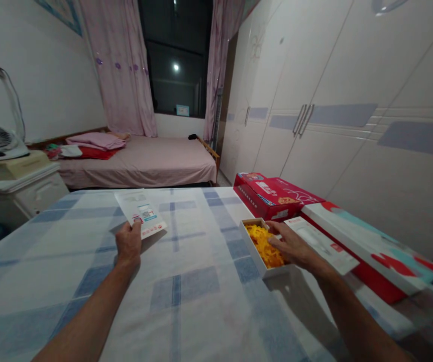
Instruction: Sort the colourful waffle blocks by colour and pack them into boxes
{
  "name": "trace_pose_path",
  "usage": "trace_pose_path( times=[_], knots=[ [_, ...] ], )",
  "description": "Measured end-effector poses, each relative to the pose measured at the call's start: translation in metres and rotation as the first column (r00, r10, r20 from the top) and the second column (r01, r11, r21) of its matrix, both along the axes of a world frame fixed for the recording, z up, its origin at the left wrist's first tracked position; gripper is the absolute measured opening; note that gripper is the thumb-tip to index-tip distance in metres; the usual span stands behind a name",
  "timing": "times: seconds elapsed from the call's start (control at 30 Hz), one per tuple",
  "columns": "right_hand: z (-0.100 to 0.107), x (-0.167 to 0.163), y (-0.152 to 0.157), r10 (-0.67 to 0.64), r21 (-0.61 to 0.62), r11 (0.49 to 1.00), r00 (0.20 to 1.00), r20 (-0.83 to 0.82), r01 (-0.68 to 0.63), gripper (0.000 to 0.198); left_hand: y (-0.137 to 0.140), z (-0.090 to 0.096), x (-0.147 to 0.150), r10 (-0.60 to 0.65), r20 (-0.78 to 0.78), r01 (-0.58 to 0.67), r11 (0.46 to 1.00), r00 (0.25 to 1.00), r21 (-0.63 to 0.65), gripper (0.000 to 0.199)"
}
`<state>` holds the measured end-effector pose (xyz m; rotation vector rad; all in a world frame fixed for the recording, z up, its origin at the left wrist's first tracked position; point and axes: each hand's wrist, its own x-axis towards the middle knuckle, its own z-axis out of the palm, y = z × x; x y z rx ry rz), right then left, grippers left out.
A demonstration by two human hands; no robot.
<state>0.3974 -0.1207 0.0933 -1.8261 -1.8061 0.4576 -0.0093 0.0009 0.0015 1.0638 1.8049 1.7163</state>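
Note:
My left hand grips the near edge of a white printed leaflet, thumb on top. The leaflet carries a QR code and red print, and it tilts just above the checked cloth. At the right, my right hand is closed over the right wall of a small open white box, its thumb on the inner side and other fingers partly hidden. Crinkled yellow shredded filler fills the box.
A white printed flat box lies right of my right hand. Beyond it are a red carton and a long white, red and blue carton. A blue-and-white checked cloth covers the table. Behind stand a bed and wardrobe.

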Motion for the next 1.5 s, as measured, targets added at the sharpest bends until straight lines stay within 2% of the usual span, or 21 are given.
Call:
trace_pose_path(
  times=[0.07,0.2,0.27,0.37,0.43,0.53,0.67,0.8,0.9,0.97,1.1,1.2,1.27,1.4,1.43,1.5],
  knots=[
    [-0.002,0.005,-0.005,-0.027,0.049,0.998,1.000,0.006,0.027,0.057,-0.005,0.005,0.002,0.007,-0.045,-0.008,1.000,0.999,-0.012,0.030],
    [-0.005,0.011,-0.020,-0.112,0.087,0.989,0.992,-0.054,0.116,0.052,-0.018,0.023,0.012,0.005,-0.104,-0.008,1.000,0.995,-0.027,0.028],
    [-0.011,0.014,-0.028,-0.148,0.107,0.982,0.988,-0.054,0.153,0.050,-0.024,0.032,0.021,-0.046,-0.066,0.044,0.999,0.997,-0.028,0.027],
    [-0.027,0.016,-0.038,-0.197,0.174,0.965,0.980,-0.015,0.197,0.046,-0.031,0.042,0.039,-0.184,0.044,0.186,0.982,0.982,-0.036,0.027],
    [-0.037,0.014,-0.043,-0.213,0.199,0.959,0.977,0.032,0.203,0.044,-0.037,0.048,0.054,-0.294,0.121,0.300,0.953,0.948,-0.036,0.029],
    [-0.047,0.004,-0.046,-0.189,0.161,0.972,0.975,0.116,0.170,0.044,-0.048,0.057,0.080,-0.438,0.231,0.455,0.890,0.869,-0.024,0.031],
    [-0.044,-0.006,-0.046,-0.142,0.146,0.982,0.978,0.150,0.120,0.047,-0.061,0.066,0.114,-0.598,0.319,0.622,0.783,0.736,0.032,0.030],
    [-0.041,-0.006,-0.045,-0.196,0.183,0.969,0.967,0.162,0.166,0.038,-0.070,0.067,0.141,-0.682,0.339,0.711,0.702,0.649,0.051,0.031],
    [-0.043,-0.006,-0.043,-0.128,0.155,0.982,0.980,0.155,0.104,0.034,-0.078,0.069,0.159,-0.729,0.354,0.763,0.643,0.586,0.062,0.032],
    [-0.043,-0.008,-0.041,-0.092,0.179,0.981,0.988,0.121,0.069,0.036,-0.086,0.071,0.171,-0.745,0.385,0.792,0.608,0.545,0.054,0.032],
    [-0.030,-0.017,-0.043,-0.126,0.288,0.949,0.991,-0.040,0.132,0.039,-0.103,0.071,0.201,-0.757,0.432,0.827,0.561,0.490,0.044,0.032],
    [-0.018,-0.024,-0.052,-0.148,0.222,0.956,0.967,-0.209,0.194,0.046,-0.112,0.063,0.225,-0.769,0.458,0.846,0.529,0.445,0.066,0.033],
    [-0.016,-0.028,-0.059,-0.135,0.184,0.965,0.956,-0.262,0.186,0.050,-0.115,0.057,0.239,-0.779,0.459,0.857,0.511,0.428,0.070,0.034],
    [-0.027,-0.026,-0.062,-0.129,0.243,0.956,0.979,-0.161,0.166,0.054,-0.119,0.051,0.257,-0.817,0.429,0.890,0.451,0.386,0.059,0.037],
    [-0.032,-0.025,-0.061,-0.144,0.258,0.951,0.983,-0.114,0.169,0.055,-0.120,0.051,0.258,-0.821,0.420,0.890,0.452,0.388,0.062,0.037],
    [-0.041,-0.022,-0.060,-0.171,0.270,0.948,0.985,-0.023,0.171,0.056,-0.122,0.053,0.257,-0.819,0.387,0.869,0.487,0.423,0.081,0.036]
  ],
)
